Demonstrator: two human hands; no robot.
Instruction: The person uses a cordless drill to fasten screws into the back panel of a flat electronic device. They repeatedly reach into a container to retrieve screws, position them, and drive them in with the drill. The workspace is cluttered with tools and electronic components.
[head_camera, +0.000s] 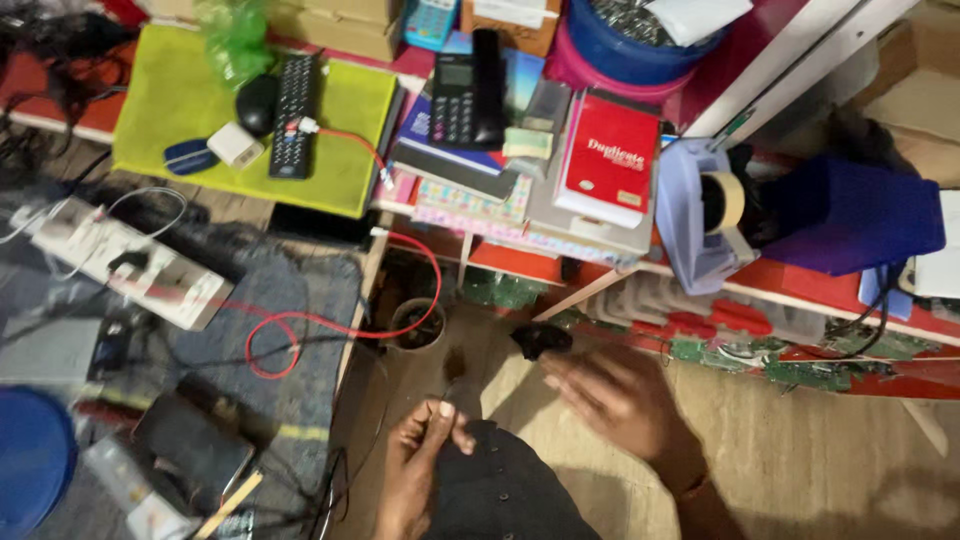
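— What does the person wear on the arms?
— Nothing that shows: both the left hand (425, 450) and the right hand (610, 395) are bare, with no sleeves.
— Any jewellery?
— A thin reddish band sits at the right wrist; it is too blurred to tell more.

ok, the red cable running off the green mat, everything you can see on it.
The red cable is thin, glossy and plastic-looking. Its white plug end lies beside the black remote on the green mat. It crosses the mat to the edge, drops past the shelf front, curves by a small round pot and ends in a loose loop on the grey cloth. Neither hand touches it.
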